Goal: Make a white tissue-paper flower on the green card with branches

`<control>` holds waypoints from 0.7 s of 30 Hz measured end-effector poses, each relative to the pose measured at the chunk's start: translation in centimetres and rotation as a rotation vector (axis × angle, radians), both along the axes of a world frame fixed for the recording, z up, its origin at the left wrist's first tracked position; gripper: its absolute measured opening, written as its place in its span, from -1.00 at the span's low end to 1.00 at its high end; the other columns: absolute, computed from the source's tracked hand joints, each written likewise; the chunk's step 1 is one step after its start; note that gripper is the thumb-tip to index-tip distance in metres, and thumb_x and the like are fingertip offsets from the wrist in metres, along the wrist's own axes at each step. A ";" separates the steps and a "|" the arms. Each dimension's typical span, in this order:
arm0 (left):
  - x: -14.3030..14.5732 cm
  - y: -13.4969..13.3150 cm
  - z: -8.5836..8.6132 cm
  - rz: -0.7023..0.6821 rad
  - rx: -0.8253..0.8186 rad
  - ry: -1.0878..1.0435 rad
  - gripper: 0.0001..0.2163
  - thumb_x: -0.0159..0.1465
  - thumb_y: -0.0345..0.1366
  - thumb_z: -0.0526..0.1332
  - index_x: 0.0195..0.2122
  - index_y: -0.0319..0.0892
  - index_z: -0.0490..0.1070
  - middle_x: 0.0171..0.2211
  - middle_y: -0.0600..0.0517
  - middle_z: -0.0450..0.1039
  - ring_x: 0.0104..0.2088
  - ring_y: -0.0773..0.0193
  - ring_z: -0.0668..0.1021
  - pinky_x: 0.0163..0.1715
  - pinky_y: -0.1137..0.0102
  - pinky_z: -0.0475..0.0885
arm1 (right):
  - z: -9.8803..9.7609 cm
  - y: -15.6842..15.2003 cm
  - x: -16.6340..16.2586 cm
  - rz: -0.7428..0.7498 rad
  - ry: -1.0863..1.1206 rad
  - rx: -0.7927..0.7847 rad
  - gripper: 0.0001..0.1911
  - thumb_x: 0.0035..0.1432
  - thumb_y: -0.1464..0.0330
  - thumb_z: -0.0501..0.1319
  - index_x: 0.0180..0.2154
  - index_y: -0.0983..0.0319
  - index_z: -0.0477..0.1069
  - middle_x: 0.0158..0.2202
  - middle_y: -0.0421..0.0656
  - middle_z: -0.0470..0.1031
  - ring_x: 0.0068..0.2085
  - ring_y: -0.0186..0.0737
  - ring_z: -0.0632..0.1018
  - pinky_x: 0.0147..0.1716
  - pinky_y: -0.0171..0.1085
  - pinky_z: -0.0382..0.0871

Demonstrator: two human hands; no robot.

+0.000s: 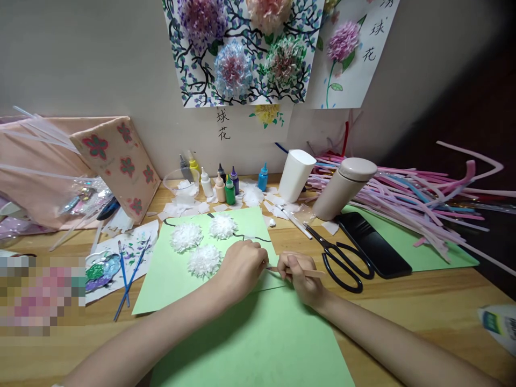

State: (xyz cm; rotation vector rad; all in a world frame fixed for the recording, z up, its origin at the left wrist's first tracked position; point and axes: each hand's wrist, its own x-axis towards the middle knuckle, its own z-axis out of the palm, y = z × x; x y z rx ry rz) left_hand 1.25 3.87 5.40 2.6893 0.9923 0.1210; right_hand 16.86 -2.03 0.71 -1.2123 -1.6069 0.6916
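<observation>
My right hand (303, 279) is closed round a slim beige stick (315, 273), whose narrow end points left. Its tip reaches the fingers of my left hand (242, 266), which are curled together; what they hold, if anything, is hidden behind them. Both hands are over the right edge of a light green sheet (155, 290). Three fluffy white paper flowers (205, 260) sit on that sheet, left of my left hand, with short black lines (258, 238) around them. A second green sheet (250, 344) lies nearer to me, under my forearms.
Black scissors (342, 263) and a phone (374, 244) lie at right, near a beige tumbler (344, 188). Paint bottles (229, 191), paper scraps (252, 193) and a white cup (296, 174) stand behind. Two blue brushes (131, 277) cross at left. Pipe cleaners (419, 199) spread far right.
</observation>
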 end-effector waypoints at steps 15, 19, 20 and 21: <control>-1.6 2.6 1.8 0.265 0.037 0.322 -0.78 -0.07 -0.59 0.08 -0.55 -0.19 0.46 -0.50 -0.13 0.48 -0.45 0.11 0.49 -0.54 0.39 0.11 | -0.4 0.2 0.2 0.020 -0.009 -0.087 -0.46 0.33 0.17 -0.19 -0.60 0.20 0.26 -0.64 -0.24 0.22 -0.56 -0.31 0.32 -0.46 -0.30 0.18; -1.4 2.6 1.9 0.257 -0.001 0.343 -0.76 -0.11 -0.61 0.08 -0.54 -0.20 0.47 -0.50 -0.14 0.50 -0.45 0.09 0.51 -0.53 0.39 0.13 | -0.6 0.3 0.2 0.030 -0.005 -0.112 -0.47 0.34 0.17 -0.18 -0.59 0.20 0.26 -0.62 -0.24 0.24 -0.54 -0.31 0.33 -0.45 -0.30 0.18; -1.4 2.6 1.9 0.254 -0.004 0.340 -0.76 -0.10 -0.61 0.08 -0.54 -0.21 0.47 -0.50 -0.14 0.50 -0.44 0.08 0.51 -0.53 0.39 0.14 | -0.7 0.3 0.2 0.032 -0.003 -0.117 -0.48 0.34 0.17 -0.18 -0.58 0.20 0.25 -0.61 -0.24 0.24 -0.54 -0.31 0.33 -0.45 -0.31 0.19; -1.4 2.6 1.9 0.251 -0.003 0.338 -0.77 -0.10 -0.61 0.08 -0.54 -0.22 0.47 -0.50 -0.14 0.50 -0.44 0.08 0.52 -0.53 0.39 0.14 | -0.7 0.4 0.2 0.035 0.000 -0.124 -0.48 0.34 0.17 -0.18 -0.58 0.20 0.25 -0.61 -0.24 0.24 -0.53 -0.32 0.33 -0.45 -0.31 0.19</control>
